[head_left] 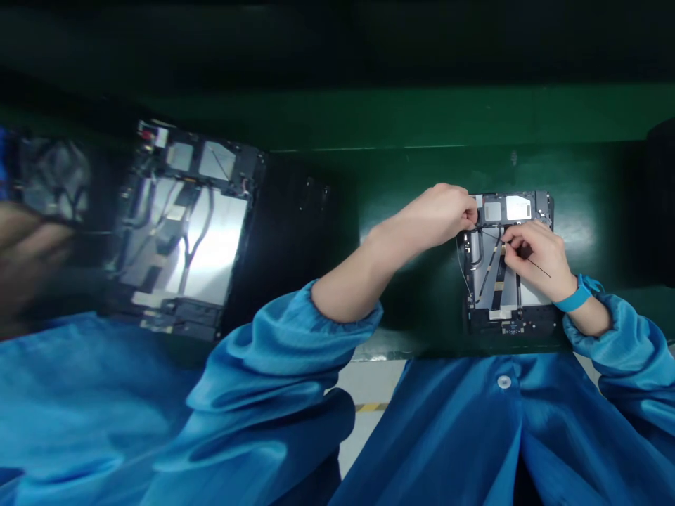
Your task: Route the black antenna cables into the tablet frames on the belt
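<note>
- We log an opened tablet chassis, right of frame, long axis running away from us.
- Our right hand pinches a thin black wire closely.
- Our left hand holds the chassis's top edge.

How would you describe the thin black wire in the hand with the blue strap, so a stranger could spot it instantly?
On the dark green workbench, find the opened grey tablet housing directly ahead of the buttoned blue smock. The right hand, wearing a blue wrist strap, pinches a thin black wire. Unlike the flat ribbon cables, it is hair-thin and sticks out past the hand.
</note>
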Action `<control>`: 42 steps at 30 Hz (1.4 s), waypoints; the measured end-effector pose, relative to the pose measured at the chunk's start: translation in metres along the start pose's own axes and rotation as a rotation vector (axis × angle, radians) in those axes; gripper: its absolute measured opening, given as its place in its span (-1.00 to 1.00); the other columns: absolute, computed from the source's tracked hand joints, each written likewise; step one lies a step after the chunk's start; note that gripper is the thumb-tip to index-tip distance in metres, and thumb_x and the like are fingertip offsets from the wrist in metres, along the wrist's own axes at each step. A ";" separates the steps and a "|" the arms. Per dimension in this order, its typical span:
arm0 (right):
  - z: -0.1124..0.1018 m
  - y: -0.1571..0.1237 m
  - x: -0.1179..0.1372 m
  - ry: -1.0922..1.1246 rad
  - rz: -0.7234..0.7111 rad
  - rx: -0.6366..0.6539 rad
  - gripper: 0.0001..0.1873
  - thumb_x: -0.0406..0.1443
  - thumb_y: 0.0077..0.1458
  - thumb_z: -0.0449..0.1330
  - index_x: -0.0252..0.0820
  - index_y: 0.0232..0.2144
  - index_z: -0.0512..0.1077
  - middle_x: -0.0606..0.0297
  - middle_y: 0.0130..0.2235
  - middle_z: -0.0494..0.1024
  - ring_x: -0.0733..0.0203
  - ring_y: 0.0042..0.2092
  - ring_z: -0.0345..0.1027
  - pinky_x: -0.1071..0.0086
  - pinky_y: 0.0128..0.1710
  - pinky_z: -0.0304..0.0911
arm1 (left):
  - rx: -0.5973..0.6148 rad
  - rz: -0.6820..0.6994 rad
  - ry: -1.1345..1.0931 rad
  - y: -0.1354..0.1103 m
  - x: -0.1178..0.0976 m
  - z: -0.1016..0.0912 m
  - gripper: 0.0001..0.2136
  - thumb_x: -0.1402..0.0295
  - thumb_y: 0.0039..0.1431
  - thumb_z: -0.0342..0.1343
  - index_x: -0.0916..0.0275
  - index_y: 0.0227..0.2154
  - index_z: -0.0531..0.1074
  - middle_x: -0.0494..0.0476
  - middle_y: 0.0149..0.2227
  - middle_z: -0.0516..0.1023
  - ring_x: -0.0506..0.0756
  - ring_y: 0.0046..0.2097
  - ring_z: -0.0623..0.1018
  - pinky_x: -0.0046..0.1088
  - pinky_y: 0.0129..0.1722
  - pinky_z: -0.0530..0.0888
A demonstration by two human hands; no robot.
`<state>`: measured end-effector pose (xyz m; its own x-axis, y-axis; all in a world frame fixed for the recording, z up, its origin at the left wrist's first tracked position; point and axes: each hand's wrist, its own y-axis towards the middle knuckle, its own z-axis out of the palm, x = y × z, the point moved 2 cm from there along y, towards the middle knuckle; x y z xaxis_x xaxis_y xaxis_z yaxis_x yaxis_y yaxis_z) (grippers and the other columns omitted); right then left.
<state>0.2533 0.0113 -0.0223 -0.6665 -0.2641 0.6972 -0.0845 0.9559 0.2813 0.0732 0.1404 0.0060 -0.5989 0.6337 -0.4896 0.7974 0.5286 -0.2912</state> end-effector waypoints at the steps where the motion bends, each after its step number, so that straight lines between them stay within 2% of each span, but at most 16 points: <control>1: 0.000 0.000 0.000 0.000 -0.002 0.004 -0.77 -0.47 0.09 0.17 -0.06 -0.28 0.49 0.40 -0.43 0.51 0.15 -0.33 0.40 0.26 -0.24 0.31 | 0.020 0.009 0.033 0.001 -0.002 -0.002 -0.80 0.53 0.23 0.05 0.28 -0.39 0.58 0.17 -0.30 0.60 0.11 -0.25 0.53 -0.38 -0.24 0.38; 7: -0.003 0.000 0.000 0.015 -0.004 0.038 -0.79 -0.45 0.11 0.17 -0.06 -0.27 0.50 0.41 -0.44 0.53 0.15 -0.33 0.43 0.25 -0.24 0.32 | 0.110 -0.013 0.258 0.005 -0.020 -0.012 -0.73 0.53 0.32 -0.01 0.32 -0.42 0.57 0.22 -0.37 0.57 0.14 -0.33 0.54 -0.36 -0.35 0.33; 10: -0.015 0.001 -0.004 0.046 0.038 -0.022 -0.84 -0.40 0.15 0.21 -0.06 -0.25 0.51 0.40 -0.40 0.59 0.16 -0.33 0.45 0.26 -0.25 0.34 | 0.143 -0.067 0.291 0.004 -0.027 -0.014 -0.74 0.53 0.34 -0.01 0.35 -0.35 0.59 0.27 -0.34 0.59 0.18 -0.29 0.59 -0.35 -0.31 0.39; 12: -0.026 0.003 -0.010 0.029 0.079 -0.114 -0.88 -0.37 0.15 0.26 -0.06 -0.24 0.51 0.39 -0.39 0.60 0.16 -0.34 0.45 0.26 -0.26 0.34 | 0.094 -0.089 0.289 -0.001 -0.033 -0.012 -0.76 0.56 0.33 -0.01 0.38 -0.24 0.59 0.31 -0.24 0.61 0.20 -0.21 0.63 -0.34 -0.24 0.46; 15: -0.037 0.010 -0.020 -0.080 0.088 -0.184 -0.89 -0.36 0.12 0.28 -0.07 -0.26 0.49 0.37 -0.39 0.60 0.12 -0.32 0.46 0.22 -0.22 0.32 | -0.085 -0.143 0.261 -0.012 -0.047 0.001 -0.73 0.59 0.33 -0.02 0.43 -0.04 0.54 0.42 -0.05 0.59 0.27 -0.06 0.64 -0.28 -0.10 0.53; 17: -0.038 0.017 -0.024 -0.198 0.044 -0.133 -0.87 -0.39 0.12 0.25 -0.07 -0.27 0.49 0.34 -0.38 0.61 0.08 -0.27 0.46 0.18 -0.18 0.28 | -0.161 -0.193 0.195 -0.019 -0.059 0.016 -0.75 0.52 0.37 -0.02 0.43 -0.02 0.51 0.47 -0.03 0.58 0.32 -0.03 0.64 -0.23 -0.10 0.55; 19: -0.036 0.023 -0.023 -0.309 -0.015 -0.033 -0.82 -0.44 0.12 0.21 -0.07 -0.26 0.49 0.32 -0.38 0.60 0.04 -0.24 0.44 0.18 -0.18 0.22 | -0.164 -0.250 0.131 -0.023 -0.070 0.032 -0.77 0.45 0.37 0.02 0.42 -0.05 0.49 0.47 -0.08 0.59 0.33 -0.08 0.65 -0.23 -0.17 0.56; 23: -0.036 0.024 -0.017 -0.385 -0.105 0.122 -0.78 -0.47 0.12 0.17 -0.08 -0.26 0.50 0.30 -0.40 0.57 0.03 -0.25 0.39 0.20 -0.23 0.12 | -0.158 -0.360 0.104 -0.019 -0.087 0.052 -0.77 0.53 0.24 0.04 0.43 -0.07 0.44 0.47 -0.11 0.59 0.33 -0.09 0.64 -0.23 -0.16 0.55; 27: -0.043 0.013 -0.013 -0.269 -0.116 0.128 -0.82 -0.44 0.15 0.19 -0.08 -0.26 0.52 0.33 -0.41 0.58 0.09 -0.28 0.43 0.24 -0.25 0.17 | -0.171 -0.396 0.052 -0.017 -0.087 0.057 -0.77 0.58 0.24 -0.01 0.42 -0.08 0.43 0.48 -0.09 0.57 0.35 -0.03 0.63 -0.17 -0.09 0.55; 30: -0.046 0.006 -0.016 -0.098 -0.028 0.080 -0.89 -0.39 0.15 0.26 -0.08 -0.27 0.52 0.36 -0.41 0.61 0.15 -0.31 0.46 0.27 -0.24 0.29 | -0.199 -0.385 0.008 -0.021 -0.081 0.059 -0.79 0.55 0.23 0.02 0.38 -0.10 0.43 0.44 -0.08 0.58 0.31 -0.05 0.62 -0.19 -0.09 0.55; 34: -0.043 0.002 -0.024 0.024 0.142 0.007 -0.91 -0.35 0.11 0.32 -0.08 -0.28 0.53 0.37 -0.39 0.65 0.19 -0.34 0.47 0.30 -0.26 0.37 | -0.274 -0.367 -0.039 -0.026 -0.075 0.065 -0.87 0.38 0.32 0.07 0.32 -0.16 0.42 0.38 -0.13 0.59 0.28 -0.10 0.61 -0.21 -0.13 0.55; 38: -0.037 0.001 -0.028 0.078 0.238 -0.040 -0.90 -0.32 0.08 0.32 -0.08 -0.29 0.54 0.40 -0.41 0.65 0.25 -0.40 0.44 0.32 -0.29 0.39 | -0.338 -0.391 -0.040 -0.021 -0.074 0.068 -0.70 0.08 0.31 0.20 0.25 -0.21 0.39 0.34 -0.17 0.61 0.29 -0.14 0.60 -0.20 -0.16 0.52; 40: -0.036 0.000 -0.027 0.121 0.261 -0.054 -0.91 -0.31 0.07 0.31 -0.09 -0.30 0.54 0.41 -0.42 0.64 0.28 -0.43 0.41 0.34 -0.33 0.39 | -0.351 -0.432 -0.025 -0.017 -0.075 0.068 -0.67 0.05 0.29 0.21 0.24 -0.24 0.38 0.35 -0.19 0.61 0.31 -0.14 0.61 -0.16 -0.13 0.52; 42: -0.035 -0.001 -0.027 0.157 0.288 -0.069 -0.91 -0.30 0.05 0.31 -0.09 -0.32 0.54 0.41 -0.43 0.63 0.30 -0.45 0.40 0.35 -0.36 0.38 | -0.370 -0.456 -0.003 -0.014 -0.076 0.068 -0.75 0.14 0.29 0.18 0.24 -0.26 0.37 0.35 -0.20 0.61 0.32 -0.15 0.62 -0.12 -0.11 0.51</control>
<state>0.2970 0.0134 -0.0184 -0.5332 -0.0063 0.8460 0.1442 0.9847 0.0983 0.1131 0.0462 -0.0088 -0.8745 0.2948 -0.3852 0.3803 0.9097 -0.1670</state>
